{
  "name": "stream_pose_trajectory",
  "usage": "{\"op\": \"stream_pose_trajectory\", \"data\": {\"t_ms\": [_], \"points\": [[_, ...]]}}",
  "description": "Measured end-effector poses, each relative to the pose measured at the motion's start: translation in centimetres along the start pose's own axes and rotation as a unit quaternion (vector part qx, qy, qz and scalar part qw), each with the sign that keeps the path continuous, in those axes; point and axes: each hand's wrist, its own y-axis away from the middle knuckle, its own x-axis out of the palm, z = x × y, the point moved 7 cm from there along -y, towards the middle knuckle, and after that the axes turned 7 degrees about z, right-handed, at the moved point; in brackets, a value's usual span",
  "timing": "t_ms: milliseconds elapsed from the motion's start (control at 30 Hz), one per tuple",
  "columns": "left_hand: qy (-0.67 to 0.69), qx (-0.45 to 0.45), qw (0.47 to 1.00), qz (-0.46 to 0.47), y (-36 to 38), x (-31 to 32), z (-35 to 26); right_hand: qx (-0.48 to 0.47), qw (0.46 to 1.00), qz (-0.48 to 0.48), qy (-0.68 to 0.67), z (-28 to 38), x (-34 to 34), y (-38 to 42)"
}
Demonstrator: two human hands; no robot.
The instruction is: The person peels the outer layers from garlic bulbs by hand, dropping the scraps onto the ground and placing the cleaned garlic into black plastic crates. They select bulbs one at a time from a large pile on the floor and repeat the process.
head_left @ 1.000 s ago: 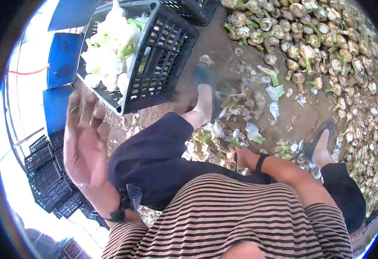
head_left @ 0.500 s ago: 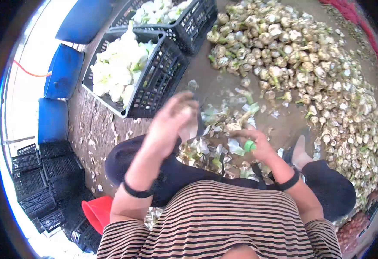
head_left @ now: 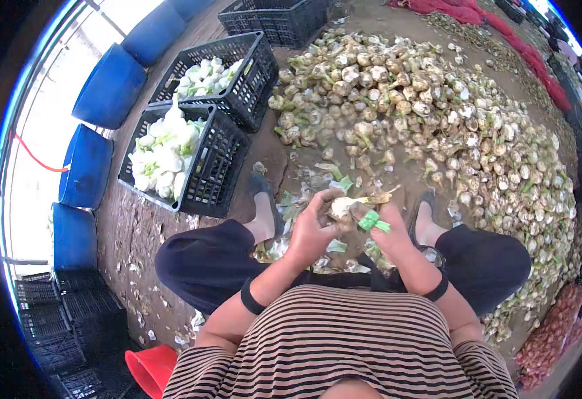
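Note:
A pale, dirt-streaked fennel bulb [head_left: 342,207] sits between both of my hands above my knees. My left hand [head_left: 312,231] grips the bulb from the left. Around a knife with a green handle [head_left: 370,220] my right hand [head_left: 393,234] is closed, its blade end resting against the bulb's right side. Cut trimmings [head_left: 304,247] lie on the ground between my feet.
A large heap of untrimmed bulbs [head_left: 437,113] spreads ahead and to the right. Two black crates [head_left: 224,159] with white trimmed bulbs stand at the left, with blue barrels [head_left: 108,86] behind them. Stacked black crates [head_left: 51,312] and a red bucket [head_left: 148,369] are at lower left.
My left hand came down from the crate side and took hold of a bulb in front of me. The right hand with the knife rose to meet it. The view tilted forward.

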Motion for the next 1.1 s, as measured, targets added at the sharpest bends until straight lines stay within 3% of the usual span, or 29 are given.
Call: {"op": "stream_pose_trajectory", "data": {"t_ms": [67, 167, 300, 533, 633, 667, 767, 833, 967, 1100], "points": [[-0.018, 0.006, 1.000, -0.009, 0.4, 0.4, -0.1, 0.001, 0.996, -0.023, 0.089, 2.2, 0.6, 0.4], [0.006, -0.004, 1.000, -0.025, 0.8, 0.1, 0.7, 0.019, 0.997, 0.013, 0.076, 1.2, 0.3, -0.1], [-0.006, -0.014, 1.000, -0.025, 0.9, -0.4, 0.8, 0.000, 0.982, 0.035, 0.183, 2.8, 0.2, 0.4], [0.271, -0.090, 0.958, 0.032, 1.3, 0.1, 1.7, -0.073, 0.963, 0.053, 0.253, 5.0, 0.1, 0.7], [0.336, -0.094, 0.937, -0.014, 0.9, -0.1, 2.5, -0.082, 0.957, 0.017, 0.278, 4.3, 0.1, 0.4], [0.276, -0.086, 0.957, -0.030, 0.8, -0.4, 2.7, -0.078, 0.955, -0.002, 0.285, 4.1, 0.0, 0.2], [0.124, -0.054, 0.989, -0.057, 0.6, -1.2, 2.2, -0.009, 0.971, 0.064, 0.231, 2.0, 0.3, -0.3], [0.066, -0.024, 0.997, -0.045, 0.5, -1.1, 1.2, 0.014, 0.967, 0.056, 0.247, 1.8, 0.4, -0.1], [0.115, -0.089, 0.989, -0.021, 0.5, -1.3, 2.4, 0.044, 0.969, 0.086, 0.227, 2.0, 0.6, 0.0], [0.254, -0.149, 0.954, 0.049, 0.7, -0.2, 1.6, -0.060, 0.989, 0.116, 0.070, 2.8, 0.3, 0.9]]}}
